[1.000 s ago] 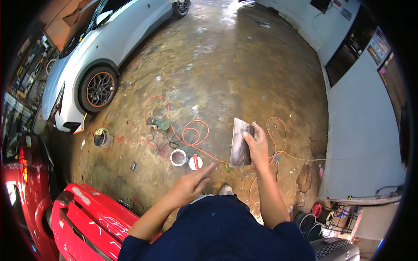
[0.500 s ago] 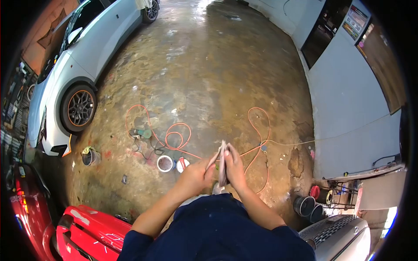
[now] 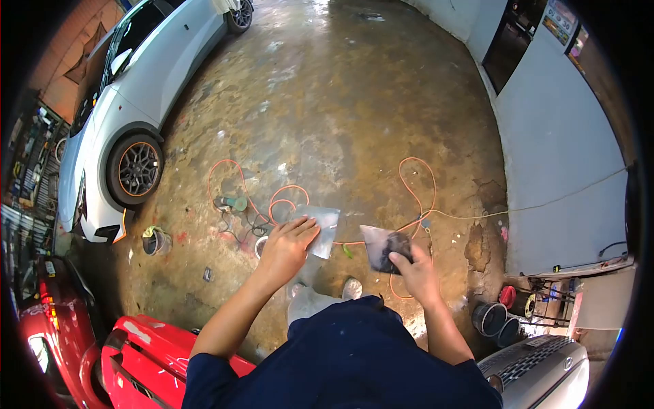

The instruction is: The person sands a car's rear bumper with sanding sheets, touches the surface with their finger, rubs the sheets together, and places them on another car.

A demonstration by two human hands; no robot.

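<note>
My left hand [image 3: 289,247] lies with its fingers over a light grey, shiny flat sheet [image 3: 325,232], its thumb hidden beneath. In my right hand [image 3: 417,273] is a dark flat piece [image 3: 387,251] with a paler corner, the thumb pressed on its face. The two pieces are apart, held above the floor in front of my body. An orange hose [image 3: 415,163] runs on the floor behind them.
A green power tool [image 3: 235,203] and a bucket [image 3: 157,242] stand on the floor to the left. A white car [image 3: 146,82] is at upper left, red car parts [image 3: 146,347] at lower left. Dark buckets [image 3: 490,318] and a silver bumper [image 3: 538,368] are at lower right.
My hands have moved apart, my left hand leftward and my right hand rightward. The flat pieces, pressed together before, are now separate with their faces in view. The camera view has shifted slightly.
</note>
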